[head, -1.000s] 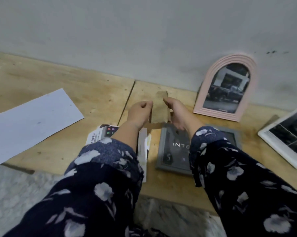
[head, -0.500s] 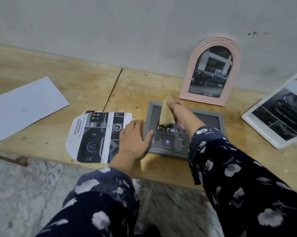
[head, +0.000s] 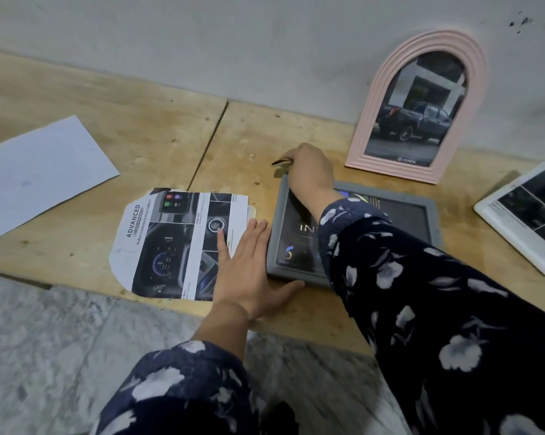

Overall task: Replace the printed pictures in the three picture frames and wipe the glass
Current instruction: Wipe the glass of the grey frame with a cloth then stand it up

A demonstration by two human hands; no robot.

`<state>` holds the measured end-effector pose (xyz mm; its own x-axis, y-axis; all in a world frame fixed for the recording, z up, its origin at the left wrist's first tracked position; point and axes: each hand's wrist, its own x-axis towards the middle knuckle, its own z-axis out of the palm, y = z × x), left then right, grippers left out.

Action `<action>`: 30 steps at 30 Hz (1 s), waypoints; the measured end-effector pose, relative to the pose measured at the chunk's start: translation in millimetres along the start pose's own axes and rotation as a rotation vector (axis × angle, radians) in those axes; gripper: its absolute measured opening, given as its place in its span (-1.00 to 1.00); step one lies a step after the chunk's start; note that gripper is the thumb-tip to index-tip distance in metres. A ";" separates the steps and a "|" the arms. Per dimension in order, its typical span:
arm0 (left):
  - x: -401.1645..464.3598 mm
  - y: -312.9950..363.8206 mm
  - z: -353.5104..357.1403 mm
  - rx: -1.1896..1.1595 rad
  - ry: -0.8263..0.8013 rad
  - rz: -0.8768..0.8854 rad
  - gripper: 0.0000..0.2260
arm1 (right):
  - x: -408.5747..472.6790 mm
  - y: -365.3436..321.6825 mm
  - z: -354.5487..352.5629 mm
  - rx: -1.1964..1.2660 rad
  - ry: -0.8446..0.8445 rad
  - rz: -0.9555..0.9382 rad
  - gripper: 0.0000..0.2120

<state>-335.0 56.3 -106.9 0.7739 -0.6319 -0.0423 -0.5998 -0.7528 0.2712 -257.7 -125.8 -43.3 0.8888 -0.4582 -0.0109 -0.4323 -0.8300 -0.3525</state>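
Flat on the wooden board, the grey frame lies between your hands. Your left hand rests open, fingers straight, against its left edge. Your right hand pinches a brown cloth at its far-left corner.

Loose print left of flat frame

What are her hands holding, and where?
Right hand pinches a thin brown cloth by one end; left hand lies flat, holding nothing.
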 end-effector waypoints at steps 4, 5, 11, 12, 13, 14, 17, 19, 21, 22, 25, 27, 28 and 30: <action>1.3 -0.4 -0.4 -0.024 0.006 -0.002 0.01 | -0.5 1.5 18.2 -0.061 0.005 -0.065 -0.59; 1.0 -0.4 -0.9 -0.027 0.005 -0.005 0.02 | -4.5 2.9 22.7 -0.034 -0.004 -0.066 -0.58; -1.5 0.9 -3.0 -0.018 0.042 -0.035 0.13 | -29.7 12.0 26.6 -0.021 -0.057 -0.106 -0.49; -1.7 0.9 -3.1 -0.022 0.038 -0.039 0.14 | -34.6 13.1 25.9 -0.010 -0.064 -0.097 -0.50; -1.9 0.5 -2.9 -0.022 0.036 -0.041 0.14 | -40.4 13.1 25.3 0.004 -0.065 -0.088 -0.49; -1.8 0.5 -3.3 -0.021 0.037 -0.040 0.14 | -47.6 13.2 24.3 0.008 -0.063 -0.086 -0.47; -2.1 0.3 -3.8 -0.026 0.021 -0.043 0.13 | -73.8 13.7 24.2 -0.025 -0.071 -0.127 -0.44; -1.2 -1.3 -3.7 -0.027 0.019 -0.042 0.11 | -90.2 14.8 25.1 -0.029 -0.080 -0.162 -0.44; -2.1 -1.4 -3.4 -0.020 0.023 -0.034 0.10 | -106.1 16.9 25.6 -0.027 -0.093 -0.184 -0.47; -2.8 -1.5 -3.0 -0.011 0.024 -0.031 0.10 | -112.9 17.8 25.7 -0.022 -0.106 -0.188 -0.48; -4.1 -1.5 -1.1 0.018 0.027 -0.018 0.09 | -132.2 21.8 24.0 0.021 -0.164 -0.198 -0.50; -4.3 -1.9 -0.3 0.010 0.034 -0.013 0.07 | -142.9 26.0 20.0 0.077 -0.199 -0.226 -0.54; -4.5 -1.8 -0.3 0.006 0.039 -0.008 0.07 | -146.0 28.2 16.8 0.088 -0.222 -0.238 -0.57; -4.8 -2.0 0.2 0.013 0.039 0.007 0.06 | -146.5 31.0 10.0 0.080 -0.263 -0.236 -0.61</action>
<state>-337.5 60.8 -107.5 0.7771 -0.6293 -0.0026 -0.6074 -0.7511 0.2589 -399.7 -81.1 -62.0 0.9760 -0.1509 -0.1569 -0.2064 -0.8708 -0.4462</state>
